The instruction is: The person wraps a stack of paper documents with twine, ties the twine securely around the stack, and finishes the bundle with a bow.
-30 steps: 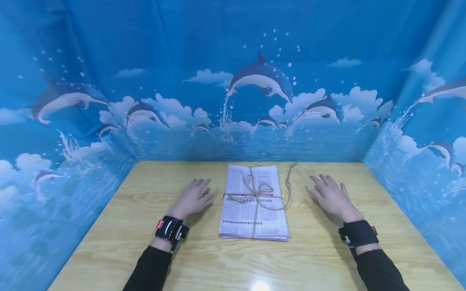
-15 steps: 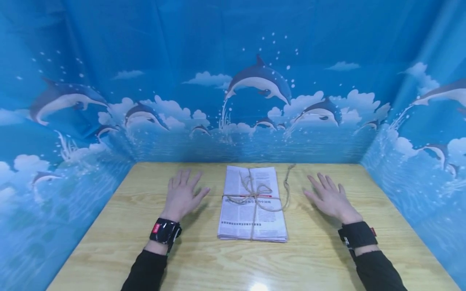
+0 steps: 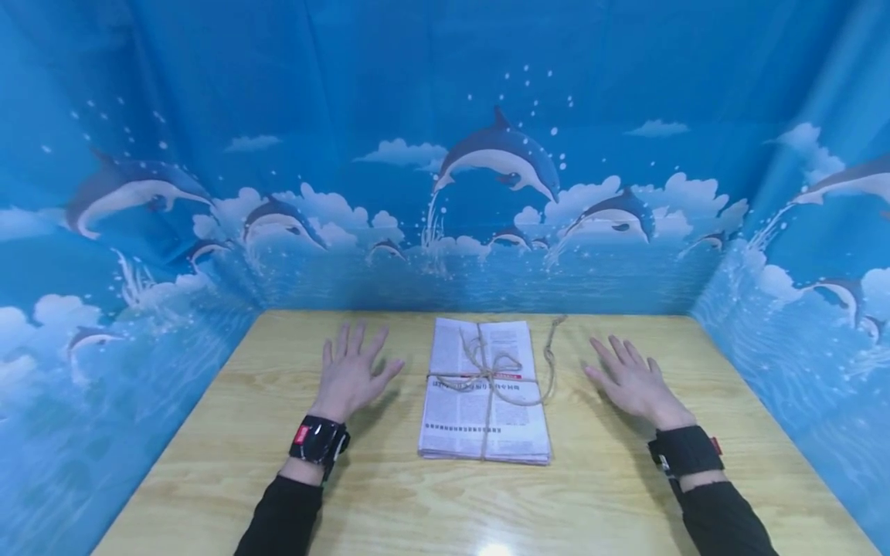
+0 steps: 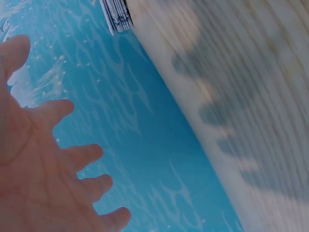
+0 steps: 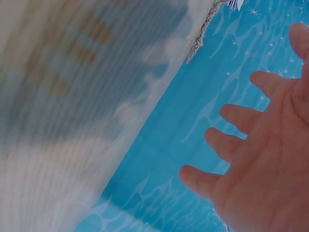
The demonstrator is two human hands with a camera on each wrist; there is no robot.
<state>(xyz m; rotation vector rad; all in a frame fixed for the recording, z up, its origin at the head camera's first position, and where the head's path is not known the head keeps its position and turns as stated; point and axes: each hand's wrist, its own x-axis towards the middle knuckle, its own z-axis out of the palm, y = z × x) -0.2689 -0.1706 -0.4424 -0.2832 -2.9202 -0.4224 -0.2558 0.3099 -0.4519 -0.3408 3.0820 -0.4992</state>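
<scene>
A flat stack of newspapers [image 3: 459,421] lies mid-table, bound crosswise with brown twine [image 3: 490,409] that is knotted in a bow on top. One loose end of the twine trails off the right side toward the back. To the left of the stack, my left hand [image 3: 348,378] is held palm down with fingers spread, holding nothing. On the other side, my right hand [image 3: 636,382] is likewise spread and holds nothing. Both wrist views show the palms and extended fingers above the table, with shadows beneath. A corner of the newspapers [image 4: 116,14] shows at the top of the left wrist view.
The wood-grain table [image 3: 389,510] ends at the back and sides against a blue dolphin-print curtain [image 3: 348,93]. Black straps with small devices [image 3: 320,440] sit on both wrists, below black sleeves [image 3: 281,517].
My left hand has turned from pointing toward the stack to pointing forward, its fingers fanning out and shifting slightly left. The right hand stays almost in place. The newspapers have not moved.
</scene>
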